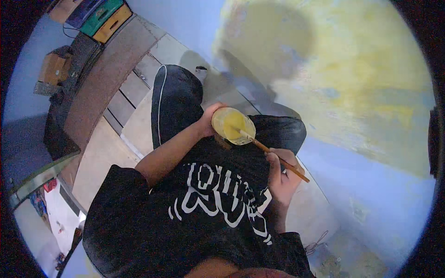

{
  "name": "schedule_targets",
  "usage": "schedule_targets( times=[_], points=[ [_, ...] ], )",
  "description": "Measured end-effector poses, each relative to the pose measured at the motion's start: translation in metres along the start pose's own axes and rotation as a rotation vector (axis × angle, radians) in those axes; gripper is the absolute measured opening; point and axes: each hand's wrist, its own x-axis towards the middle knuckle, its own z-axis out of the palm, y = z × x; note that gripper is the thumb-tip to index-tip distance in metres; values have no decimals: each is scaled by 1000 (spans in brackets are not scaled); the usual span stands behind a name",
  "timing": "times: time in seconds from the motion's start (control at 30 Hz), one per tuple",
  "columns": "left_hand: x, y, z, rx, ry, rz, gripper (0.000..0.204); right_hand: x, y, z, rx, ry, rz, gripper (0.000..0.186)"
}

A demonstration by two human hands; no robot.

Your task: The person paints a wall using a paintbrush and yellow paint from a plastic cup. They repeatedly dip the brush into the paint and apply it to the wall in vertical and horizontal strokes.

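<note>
While left hand (210,120) is gripping cup (250,125) before black T-shirt (185,227), right hand (282,178) is pinching wooden-handled paintbrush (261,146), long axis slanting, head pointing forward-left into cup, apparently touching yellow paint (233,119); left forearm (171,150) is angling inward.

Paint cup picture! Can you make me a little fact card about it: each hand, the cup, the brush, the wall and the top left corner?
Left hand: holds the cup
Right hand: grips the brush by its brown handle
In the cup: yellow paint
Brush end: in the cup's opening; I can't tell how deep
Wall: pale blue, with a big yellow patch
Top left: colourful drawers, with a cardboard box lower down
</note>
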Motion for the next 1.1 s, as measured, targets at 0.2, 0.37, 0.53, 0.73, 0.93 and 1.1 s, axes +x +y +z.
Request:
schedule_targets(
  times=[0.2, 0.37, 0.53, 0.73, 0.93, 1.1],
  points=[
    [14, -6, -12, 31, 64, -39, 46, 3, 3, 7, 45, -10, 59, 8],
    [16, -3, -22, -57, -16, -151, 43, 3, 5, 17, 16, 10, 38, 7],
    [11, 2, -8, 9, 127, -62, 43, 12, 14, 15, 65, 21, 7, 5],
    [13, 25, -19, 15, 47, -143, 65, 29, 28, 6, 314, 239, 55, 12],
    [14, 26, -20, -5, 115, -51, 69, 28, 43, -9, 410, 334, 2, 21],
    [11, 33, -26, 97, 24, -172, 68, 20, 48, -25, 486, 361, -51, 24]
  ],
)
